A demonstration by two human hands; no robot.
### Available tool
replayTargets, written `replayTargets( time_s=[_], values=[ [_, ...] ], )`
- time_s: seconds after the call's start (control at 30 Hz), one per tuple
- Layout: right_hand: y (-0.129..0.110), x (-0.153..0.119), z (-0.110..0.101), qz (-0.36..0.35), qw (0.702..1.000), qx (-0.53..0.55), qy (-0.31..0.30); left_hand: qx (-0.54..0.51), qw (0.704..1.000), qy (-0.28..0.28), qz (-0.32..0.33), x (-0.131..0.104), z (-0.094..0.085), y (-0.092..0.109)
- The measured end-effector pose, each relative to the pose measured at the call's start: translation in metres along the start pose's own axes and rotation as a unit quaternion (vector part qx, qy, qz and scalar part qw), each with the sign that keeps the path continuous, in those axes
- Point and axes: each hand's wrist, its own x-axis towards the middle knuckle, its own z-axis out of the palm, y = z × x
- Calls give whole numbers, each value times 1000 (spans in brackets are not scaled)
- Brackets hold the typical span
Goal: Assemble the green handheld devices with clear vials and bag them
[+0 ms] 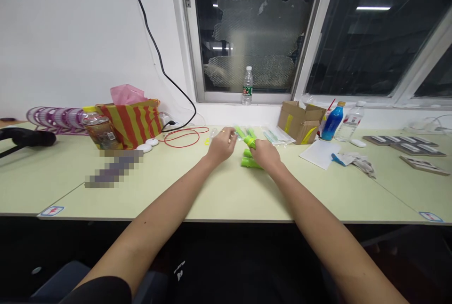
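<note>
My right hand (265, 154) is closed around a bright green plastic piece (250, 141) near the middle of the table. Just below that hand, more green tube-like pieces (250, 162) lie on the tabletop. My left hand (221, 145) is to the left of the green piece, apart from it, with its fingers curled; whatever its fingertips may hold is too small to make out. Beyond the hands lie clear plastic packets (277, 135) with greenish contents. A small yellow ring-like item (207, 142) is beside my left hand.
A red cable (181, 145), striped bag (132, 123) and drink bottle (100, 130) stand left. To the right are a cardboard box (300, 123), blue bottle (333, 121), clear bottle (351, 122), white sheet (318, 153), gloves (356, 160) and grey panels (416, 146). The table's front edge (226, 220) is nearest me.
</note>
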Motion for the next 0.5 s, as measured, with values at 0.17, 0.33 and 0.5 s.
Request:
replayTargets(
  time_s=[0.17,0.33,0.5],
  values=[
    [-2,-3,1,-42,999,-9,7,-138,987,-78,19,0,14,31],
    [1,-1,2,-69,997,4,21,-216,972,-88,-36,2,14,29],
    [6,3,5,-69,997,29,16,-220,968,-111,-41,5,8,23]
  ],
)
